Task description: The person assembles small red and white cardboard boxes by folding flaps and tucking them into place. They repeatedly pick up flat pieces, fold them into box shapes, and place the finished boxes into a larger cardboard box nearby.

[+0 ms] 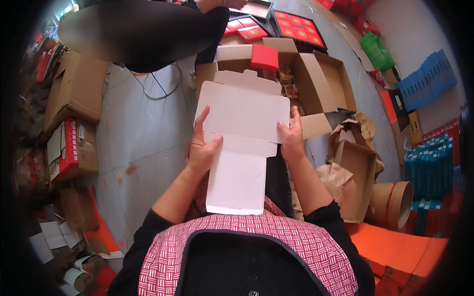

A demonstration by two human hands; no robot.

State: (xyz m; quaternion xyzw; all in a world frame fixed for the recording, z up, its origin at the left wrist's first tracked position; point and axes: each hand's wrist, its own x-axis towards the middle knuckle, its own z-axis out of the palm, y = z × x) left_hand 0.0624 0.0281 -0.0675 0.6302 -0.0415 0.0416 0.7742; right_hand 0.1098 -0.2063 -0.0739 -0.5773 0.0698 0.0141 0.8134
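A flat, partly folded white cardboard box blank (pixel 242 113) is held out in front of my body, its plain white side up. Creases and tabs show, and a narrower panel hangs down toward my lap. My left hand (pixel 203 148) grips its left edge near the crease, thumb on top and the other fingers partly hidden beneath. At the opposite edge, my right hand (pixel 292 138) pinches the card with the thumb on top. Beyond the blank stands an open brown carton (pixel 323 81) with small packs inside, and a red box (pixel 264 57) rests by its flaps.
A person in dark clothes (pixel 212 29) is at the far left. Black trays of red boxes (pixel 298 29) lie farther off. Brown cartons (pixel 74 93) stack at left. To the right are a cardboard tube (pixel 390 202), crumpled paper (pixel 333 178), orange sheets (pixel 395 246) and a green crate (pixel 376 52).
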